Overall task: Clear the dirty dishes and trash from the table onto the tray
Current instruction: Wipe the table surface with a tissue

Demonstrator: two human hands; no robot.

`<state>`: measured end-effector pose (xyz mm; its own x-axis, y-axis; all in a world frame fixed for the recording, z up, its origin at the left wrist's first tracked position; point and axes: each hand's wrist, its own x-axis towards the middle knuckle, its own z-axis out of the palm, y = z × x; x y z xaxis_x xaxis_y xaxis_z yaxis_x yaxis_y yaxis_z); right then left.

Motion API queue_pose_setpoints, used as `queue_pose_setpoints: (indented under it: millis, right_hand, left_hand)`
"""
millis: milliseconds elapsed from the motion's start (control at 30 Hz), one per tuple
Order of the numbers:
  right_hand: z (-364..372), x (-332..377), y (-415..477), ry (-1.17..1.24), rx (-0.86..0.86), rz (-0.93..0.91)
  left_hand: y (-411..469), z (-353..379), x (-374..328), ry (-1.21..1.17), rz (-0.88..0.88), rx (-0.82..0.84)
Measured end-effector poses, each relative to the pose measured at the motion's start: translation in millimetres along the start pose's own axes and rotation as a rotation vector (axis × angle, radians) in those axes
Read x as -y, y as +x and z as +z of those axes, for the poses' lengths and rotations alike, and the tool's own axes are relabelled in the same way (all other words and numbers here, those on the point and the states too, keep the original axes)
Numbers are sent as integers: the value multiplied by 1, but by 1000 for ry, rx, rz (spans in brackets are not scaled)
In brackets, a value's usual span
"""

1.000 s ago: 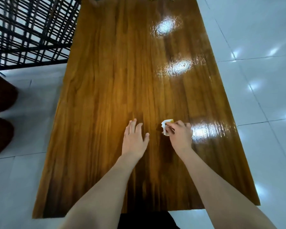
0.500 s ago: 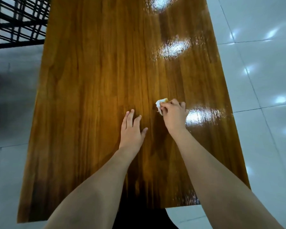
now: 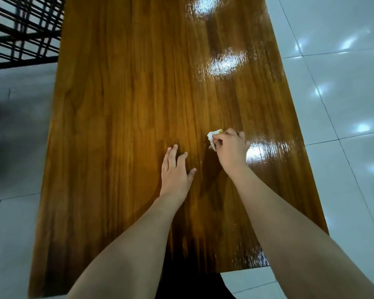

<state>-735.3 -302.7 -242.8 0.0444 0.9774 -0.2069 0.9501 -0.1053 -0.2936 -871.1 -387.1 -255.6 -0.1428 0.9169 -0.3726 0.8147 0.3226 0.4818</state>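
Leftward from right hand (image 3: 231,148), crumpled scrap (image 3: 212,137)

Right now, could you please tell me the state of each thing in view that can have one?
left hand: open, fingers straight, flat on the table, holding nothing.
right hand: fingers curled, pinching the paper wad.
paper wad: crumpled, white with a yellowish edge, mostly hidden in the grip; lifted or touching the table, cannot tell.
table: glossy wood with patches of glare.
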Motion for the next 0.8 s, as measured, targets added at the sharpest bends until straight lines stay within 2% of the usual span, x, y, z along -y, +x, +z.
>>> queue_pose_setpoints:
  millis: [233,433,600,800]
  right_hand:
    - [1,-11,-65,9,116,9]
    - [-10,-16,-99,156,306,114]
    - [-37,-16,-120,620,152,326]
    - [-63,-23,-153,815,-4,408]
  left_hand:
    - [-1,-17,-7,-73,-27,62]
    - [-2,-52,-20,-105,-52,183]
    - [-23,-72,-34,-250,4,142]
    - [-59,-80,-52,-360,46,39]
